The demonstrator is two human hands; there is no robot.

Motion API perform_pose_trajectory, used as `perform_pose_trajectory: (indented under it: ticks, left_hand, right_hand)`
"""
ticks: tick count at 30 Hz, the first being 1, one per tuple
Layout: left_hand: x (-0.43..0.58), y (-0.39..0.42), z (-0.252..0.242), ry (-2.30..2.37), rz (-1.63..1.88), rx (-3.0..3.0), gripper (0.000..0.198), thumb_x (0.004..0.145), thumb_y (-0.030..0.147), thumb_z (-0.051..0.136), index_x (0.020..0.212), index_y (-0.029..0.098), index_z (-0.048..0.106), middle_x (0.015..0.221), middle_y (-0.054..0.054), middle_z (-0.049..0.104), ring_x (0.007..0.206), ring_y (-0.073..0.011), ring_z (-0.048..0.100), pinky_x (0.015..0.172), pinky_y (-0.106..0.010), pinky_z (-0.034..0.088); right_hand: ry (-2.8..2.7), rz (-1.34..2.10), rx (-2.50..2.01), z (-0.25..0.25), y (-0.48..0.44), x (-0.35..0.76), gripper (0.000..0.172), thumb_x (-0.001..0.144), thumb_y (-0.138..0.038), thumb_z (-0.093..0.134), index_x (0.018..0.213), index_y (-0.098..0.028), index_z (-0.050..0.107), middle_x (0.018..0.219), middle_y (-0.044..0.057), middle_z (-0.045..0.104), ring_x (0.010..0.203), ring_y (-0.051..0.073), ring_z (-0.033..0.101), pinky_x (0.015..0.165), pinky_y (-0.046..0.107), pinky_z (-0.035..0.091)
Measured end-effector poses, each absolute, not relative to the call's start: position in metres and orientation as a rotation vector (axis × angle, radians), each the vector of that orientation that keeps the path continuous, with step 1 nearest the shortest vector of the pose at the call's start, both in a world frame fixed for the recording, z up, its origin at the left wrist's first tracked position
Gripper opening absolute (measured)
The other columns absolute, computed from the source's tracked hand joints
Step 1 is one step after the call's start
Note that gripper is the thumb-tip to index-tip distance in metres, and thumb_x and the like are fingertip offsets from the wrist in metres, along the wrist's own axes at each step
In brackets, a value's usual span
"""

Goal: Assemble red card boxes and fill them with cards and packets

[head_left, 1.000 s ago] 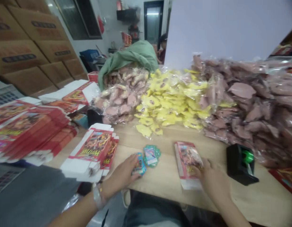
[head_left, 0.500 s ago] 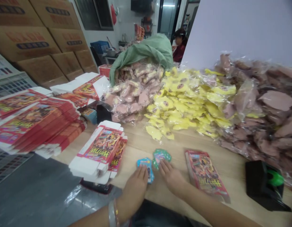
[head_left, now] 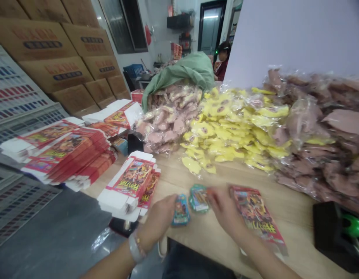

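My left hand (head_left: 157,219) rests on the light wooden table (head_left: 287,221) with its fingertips beside a small stack of blue printed cards (head_left: 181,211). Just to the right lies a stack of green-edged cards (head_left: 199,198). My right hand (head_left: 226,211) is blurred, hovering between those green cards and a flat red printed carton (head_left: 256,217), and I cannot tell whether it holds anything. A stack of unfolded white-and-red cartons (head_left: 132,186) stands just left of my left hand.
Piles of bagged yellow (head_left: 226,131) and pink (head_left: 168,116) pieces fill the table's back, with more brownish-pink bags (head_left: 321,135) at right. A black tape dispenser (head_left: 339,236) sits at the right edge. Flat carton stacks (head_left: 69,151) lie at left. A co-worker (head_left: 221,62) stands far back.
My right hand has lifted off the green cards and moved right, toward the red carton. My left hand stays beside the blue cards. The whole view has shifted slightly as my head moved.
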State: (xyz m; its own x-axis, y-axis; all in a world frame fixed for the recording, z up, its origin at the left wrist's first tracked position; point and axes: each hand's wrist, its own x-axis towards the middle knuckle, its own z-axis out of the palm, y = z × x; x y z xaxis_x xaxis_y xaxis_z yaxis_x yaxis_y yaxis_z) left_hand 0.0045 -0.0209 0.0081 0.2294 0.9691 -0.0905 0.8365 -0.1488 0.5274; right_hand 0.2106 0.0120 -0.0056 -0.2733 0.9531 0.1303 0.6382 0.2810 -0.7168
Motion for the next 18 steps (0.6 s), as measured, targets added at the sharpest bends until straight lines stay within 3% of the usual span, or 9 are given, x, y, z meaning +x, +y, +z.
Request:
perform_pose_trajectory:
  ticks: [3, 7, 10, 12, 14, 16, 18]
  left_hand:
    - [0.016, -0.017, 0.022, 1.733, 0.610, 1.892, 0.039, 0.089, 0.009, 0.018, 0.108, 0.013, 0.052, 0.098, -0.008, 0.064, 0.090, -0.0145, 0.061, 0.079, -0.029, 0.050]
    - [0.017, 0.025, 0.037, 1.606, 0.684, 1.811, 0.033, 0.092, 0.021, 0.026, 0.102, 0.014, 0.057, 0.088, -0.004, 0.066, 0.075, -0.0129, 0.062, 0.065, -0.023, 0.052]
    - [-0.021, 0.099, 0.054, 1.781, 0.704, 1.863, 0.030, 0.087, 0.029, 0.043, 0.114, 0.018, 0.052, 0.112, -0.009, 0.058, 0.099, -0.0210, 0.057, 0.079, -0.032, 0.048]
    - [-0.056, 0.155, 0.062, 1.962, 0.748, 1.850, 0.053, 0.081, 0.030, 0.054, 0.130, 0.020, 0.036, 0.136, -0.016, 0.034, 0.121, -0.0313, 0.038, 0.093, -0.045, 0.037]
    - [-0.085, 0.202, 0.064, 2.072, 0.729, 1.842, 0.075, 0.069, 0.027, 0.069, 0.134, 0.020, 0.030, 0.144, -0.019, 0.013, 0.124, -0.0410, 0.028, 0.096, -0.053, 0.029]
    - [-0.103, 0.235, 0.059, 2.087, 0.688, 1.873, 0.074, 0.065, 0.021, 0.072, 0.131, 0.021, 0.037, 0.144, -0.018, 0.010, 0.119, -0.0408, 0.036, 0.095, -0.050, 0.031]
    - [-0.115, 0.252, 0.054, 2.051, 0.668, 1.940, 0.056, 0.071, 0.016, 0.065, 0.123, 0.022, 0.047, 0.140, -0.013, 0.023, 0.112, -0.0317, 0.047, 0.094, -0.041, 0.036]
  right_hand:
    - [-1.171, 1.335, -1.315, 0.007, 0.003, 0.193, 0.021, 0.080, -0.038, 0.052, 0.092, -0.020, 0.052, 0.084, 0.004, 0.063, 0.075, 0.020, 0.060, 0.063, 0.031, 0.049]
    - [-0.631, 2.012, -1.052, 0.006, 0.020, 0.174, 0.030, 0.068, -0.039, 0.067, 0.088, -0.020, 0.054, 0.075, 0.001, 0.062, 0.065, 0.016, 0.060, 0.060, 0.030, 0.048]
    - [-0.854, 1.835, -1.153, 0.008, 0.060, 0.171, 0.030, 0.062, -0.040, 0.070, 0.076, -0.017, 0.059, 0.062, 0.000, 0.059, 0.057, 0.015, 0.055, 0.055, 0.027, 0.045]
    - [-1.057, 1.572, -1.225, 0.014, 0.088, 0.169, 0.030, 0.057, -0.042, 0.072, 0.066, -0.016, 0.060, 0.055, -0.002, 0.056, 0.052, 0.013, 0.049, 0.051, 0.025, 0.040]
    - [-1.172, 1.433, -1.236, 0.020, 0.109, 0.167, 0.029, 0.053, -0.040, 0.074, 0.060, -0.016, 0.059, 0.052, -0.003, 0.054, 0.051, 0.012, 0.044, 0.050, 0.023, 0.035]
    - [-1.285, 1.362, -1.238, 0.022, 0.123, 0.165, 0.025, 0.056, -0.039, 0.071, 0.060, -0.016, 0.061, 0.052, -0.003, 0.054, 0.051, 0.012, 0.043, 0.051, 0.024, 0.032]
    - [-1.386, 1.289, -1.239, 0.022, 0.135, 0.161, 0.022, 0.063, -0.038, 0.066, 0.062, -0.017, 0.063, 0.051, -0.003, 0.053, 0.051, 0.013, 0.043, 0.051, 0.024, 0.032]
